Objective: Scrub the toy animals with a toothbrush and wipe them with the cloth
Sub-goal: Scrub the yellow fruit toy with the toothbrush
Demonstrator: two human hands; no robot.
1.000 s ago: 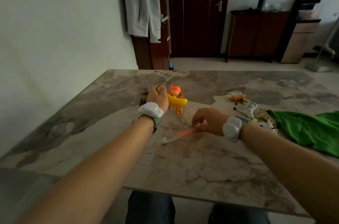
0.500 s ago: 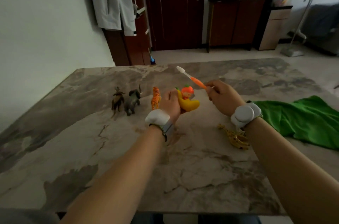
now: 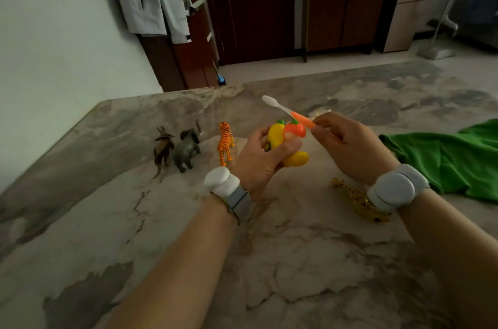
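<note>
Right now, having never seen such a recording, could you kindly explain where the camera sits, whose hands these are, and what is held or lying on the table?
There is no machine here: a person works with bare hands. The one picture comes from a wide-angle camera worn on the head, looking forward and down, so both forearms reach in from the bottom edge. The left hand grips a yellow and orange toy. The right hand pinches a toothbrush, bristle end pointing up and away from that toy. On the marble table stand a brown horned animal, a grey elephant and a tiger; a spotted yellow animal lies on its side by the right wrist, and a green cloth is spread at the right.
</note>
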